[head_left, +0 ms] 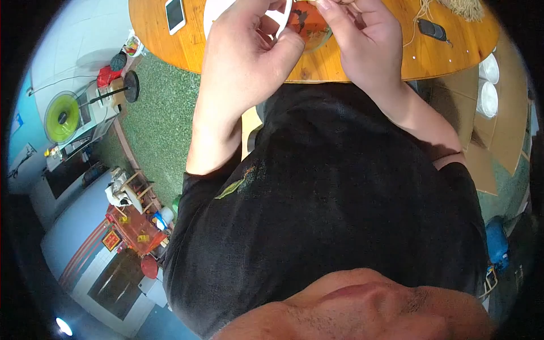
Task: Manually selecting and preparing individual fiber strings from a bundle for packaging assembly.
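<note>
At the top edge of the head view, my left hand (pixel 252 56) is closed, its fingers curled round a white curved band (pixel 285 20) like part of a ring. My right hand (pixel 371 48) pinches close by, thumb against fingers. What it holds is cut off by the frame's edge. Below and between the hands, an orange-red patterned round thing (pixel 313 28) with a clear rim lies on the wooden table (pixel 311 71). Another white surface (pixel 214 14) shows behind my left hand.
A white phone (pixel 175 16) lies at the table's left. To the right are a dark key fob (pixel 432 30), a bundle of straw-coloured cord (pixel 462 8) and small white bits. Cardboard (pixel 498 136) and white round containers (pixel 488 99) are beyond the table's right edge. A green fan (pixel 62 117) stands far left.
</note>
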The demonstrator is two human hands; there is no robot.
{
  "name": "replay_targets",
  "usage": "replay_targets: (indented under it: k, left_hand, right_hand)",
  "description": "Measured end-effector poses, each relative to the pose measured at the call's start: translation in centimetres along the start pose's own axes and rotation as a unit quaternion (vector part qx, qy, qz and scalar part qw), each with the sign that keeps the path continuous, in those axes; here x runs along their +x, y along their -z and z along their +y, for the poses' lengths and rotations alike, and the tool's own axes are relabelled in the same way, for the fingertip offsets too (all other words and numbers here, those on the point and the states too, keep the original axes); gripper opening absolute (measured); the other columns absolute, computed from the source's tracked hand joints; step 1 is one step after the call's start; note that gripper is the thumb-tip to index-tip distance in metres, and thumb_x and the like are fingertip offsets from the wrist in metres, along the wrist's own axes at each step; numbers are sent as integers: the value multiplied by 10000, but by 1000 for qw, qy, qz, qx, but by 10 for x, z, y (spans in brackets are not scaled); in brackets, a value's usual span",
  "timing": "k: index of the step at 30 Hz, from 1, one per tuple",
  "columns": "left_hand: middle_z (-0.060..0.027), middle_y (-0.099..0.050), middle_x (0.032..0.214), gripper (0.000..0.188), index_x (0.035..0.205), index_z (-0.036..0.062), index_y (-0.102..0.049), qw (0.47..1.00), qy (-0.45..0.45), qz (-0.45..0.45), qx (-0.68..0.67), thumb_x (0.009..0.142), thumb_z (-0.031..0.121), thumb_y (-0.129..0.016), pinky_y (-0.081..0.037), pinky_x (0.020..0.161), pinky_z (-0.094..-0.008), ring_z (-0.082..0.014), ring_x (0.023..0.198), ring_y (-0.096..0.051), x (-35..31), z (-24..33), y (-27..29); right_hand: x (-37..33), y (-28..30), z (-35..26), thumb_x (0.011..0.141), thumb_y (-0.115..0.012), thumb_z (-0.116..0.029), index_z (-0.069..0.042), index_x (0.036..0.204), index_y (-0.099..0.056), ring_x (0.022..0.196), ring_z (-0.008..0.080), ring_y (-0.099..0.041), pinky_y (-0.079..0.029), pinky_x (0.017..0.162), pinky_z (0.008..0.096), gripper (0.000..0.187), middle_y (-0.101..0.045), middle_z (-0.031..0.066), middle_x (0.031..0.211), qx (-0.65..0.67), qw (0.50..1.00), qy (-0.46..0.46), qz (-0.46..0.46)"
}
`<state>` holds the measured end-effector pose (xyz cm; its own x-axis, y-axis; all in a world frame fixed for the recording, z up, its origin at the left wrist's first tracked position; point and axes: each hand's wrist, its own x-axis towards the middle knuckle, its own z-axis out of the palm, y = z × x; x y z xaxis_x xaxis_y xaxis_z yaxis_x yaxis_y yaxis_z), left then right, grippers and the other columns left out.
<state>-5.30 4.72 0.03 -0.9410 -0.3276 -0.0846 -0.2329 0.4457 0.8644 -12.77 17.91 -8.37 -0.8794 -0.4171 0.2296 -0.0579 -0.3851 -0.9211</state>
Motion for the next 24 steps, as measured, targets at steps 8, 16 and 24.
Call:
replay_targets:
  k: [8, 16, 24]
  left_hand:
    - [-64, -659, 908, 400, 1262, -65, -603, 973, -202, -25, -113, 868, -11, -649, -496, 666, -252, -107, 753, -603, 20, -43, -12]
    - [-18, -646, 903, 211, 1222, -39, -643, 996, 82, -3, 26, 1035, 54, -614, -489, 656, -245, -86, 760, -586, 18, -19, -3]
    - [-26, -651, 898, 136, 1136, -41, -645, 994, 79, -62, 40, 1009, -1, -618, -487, 658, -235, -75, 750, -589, 10, 2, 4]
  right_hand:
    - [7, -4, 23, 1000, -626, 7, 7, 985, -625, 717, 23, -524, -423, 647, 182, 15, -591, -22, 834, 195, 958, 201, -57]
    - [1, 1, -4, 940, -672, 43, 16, 910, -635, 759, 89, -569, -460, 686, 233, 56, -612, 34, 861, -113, 993, 21, 9]
    - [1, 1, -6, 911, -694, 37, 5, 867, -637, 767, 142, -590, -470, 701, 267, 78, -609, 59, 853, -165, 983, 82, -8]
